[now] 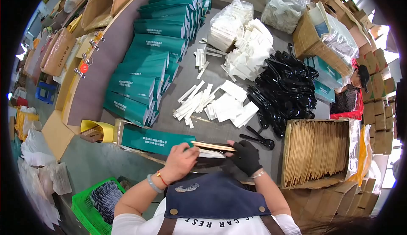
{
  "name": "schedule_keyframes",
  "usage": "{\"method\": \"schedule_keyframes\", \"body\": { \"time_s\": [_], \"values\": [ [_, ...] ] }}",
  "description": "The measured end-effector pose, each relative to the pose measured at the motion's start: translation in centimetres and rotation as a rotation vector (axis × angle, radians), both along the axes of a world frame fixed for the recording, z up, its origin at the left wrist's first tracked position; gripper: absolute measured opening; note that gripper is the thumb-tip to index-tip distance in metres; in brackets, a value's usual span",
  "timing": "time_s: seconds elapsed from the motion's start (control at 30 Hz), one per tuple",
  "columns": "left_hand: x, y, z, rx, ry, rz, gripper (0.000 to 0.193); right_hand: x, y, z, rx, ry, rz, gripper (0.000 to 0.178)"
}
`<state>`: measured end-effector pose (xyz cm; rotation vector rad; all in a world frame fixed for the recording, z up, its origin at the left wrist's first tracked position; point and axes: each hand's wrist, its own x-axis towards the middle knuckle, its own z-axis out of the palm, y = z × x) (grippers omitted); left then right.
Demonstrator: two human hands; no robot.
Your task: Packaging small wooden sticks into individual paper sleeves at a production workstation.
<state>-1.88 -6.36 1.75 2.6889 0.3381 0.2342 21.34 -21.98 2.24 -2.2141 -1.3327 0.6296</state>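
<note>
Head view: chopsticks (213, 146) in hand, gripped by left hand (181, 163) and right hand (246, 158); we judge centre-right black spoons (288, 90) unpacked.

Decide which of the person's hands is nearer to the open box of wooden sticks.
Right. The black-gloved right hand is to the left of the box of wooden sticks, apart from it; the bare left hand is farther left, beyond the right hand.

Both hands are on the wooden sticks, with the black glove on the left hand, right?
Not quite: the head view shows the black glove on the right hand; the left hand is ungloved. Both hands are on the wooden sticks, as you said.
</note>
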Motion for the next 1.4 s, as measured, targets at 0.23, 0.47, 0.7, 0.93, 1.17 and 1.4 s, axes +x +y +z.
{"method": "schedule_keyframes", "body": {
  "time_s": [0.23,0.47,0.7,0.93,1.17,1.4],
  "values": [
    [0.3,3.4,1.1,-0.012,0.032,0.076,0.072,1.3,-3.6,-2.1,0.005,-0.260,0.246,0.041],
    [3.9,1.6,0.6,-0.086,-0.007,0.002,0.072,-2.8,0.8,-2.5,0.343,-0.020,0.218,0.015],
    [4.7,1.0,0.3,-0.047,0.037,-0.043,0.076,-3.6,0.6,-2.7,0.151,0.425,-0.113,0.016],
    [6.3,1.5,1.1,0.082,0.172,-0.171,0.053,-1.8,1.4,-0.6,0.136,-0.247,0.142,0.063],
    [6.2,8.5,6.6,0.158,0.247,-0.235,0.029,0.8,0.2,1.4,0.014,-0.182,0.103,0.063],
    [3.2,9.0,3.8,0.209,-0.183,0.394,0.047,1.2,-0.7,2.2,0.023,-0.258,-0.025,0.059]
  ]
}}
